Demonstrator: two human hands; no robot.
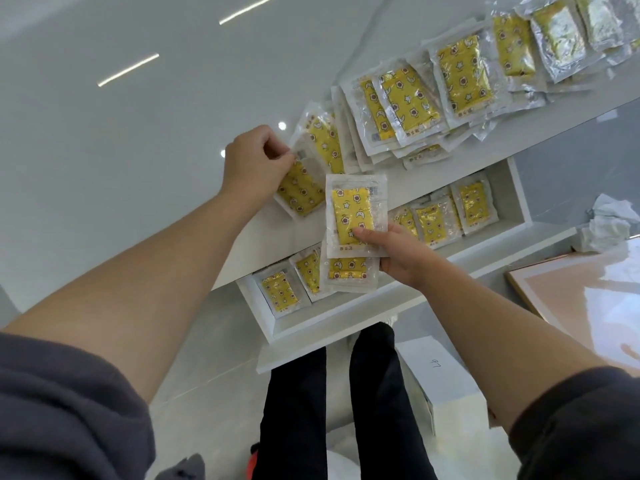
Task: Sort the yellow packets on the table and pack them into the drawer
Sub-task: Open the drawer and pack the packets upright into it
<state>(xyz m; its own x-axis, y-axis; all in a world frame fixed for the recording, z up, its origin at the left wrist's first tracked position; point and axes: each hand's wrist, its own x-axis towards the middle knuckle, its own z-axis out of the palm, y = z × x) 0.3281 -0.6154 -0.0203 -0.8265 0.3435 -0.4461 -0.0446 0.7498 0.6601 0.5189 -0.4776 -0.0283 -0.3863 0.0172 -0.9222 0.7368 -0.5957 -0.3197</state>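
Observation:
Many yellow star-patterned packets [408, 102] in clear wrappers lie spread along the white table [138, 140] edge. My left hand [254, 161] pinches the corner of one packet [299, 192] lying at the table edge. My right hand [394, 252] holds another packet [353, 216] upright over the open white drawer [346, 317], thumb on its front. Several packets [436, 220] lie in a row inside the drawer, and one [348, 268] sits just under the held packet.
Crumpled white paper [606, 223] lies at the right beside a pink-framed board [581, 292]. A white box [440, 375] stands on the floor by my legs [346, 410], below the drawer front.

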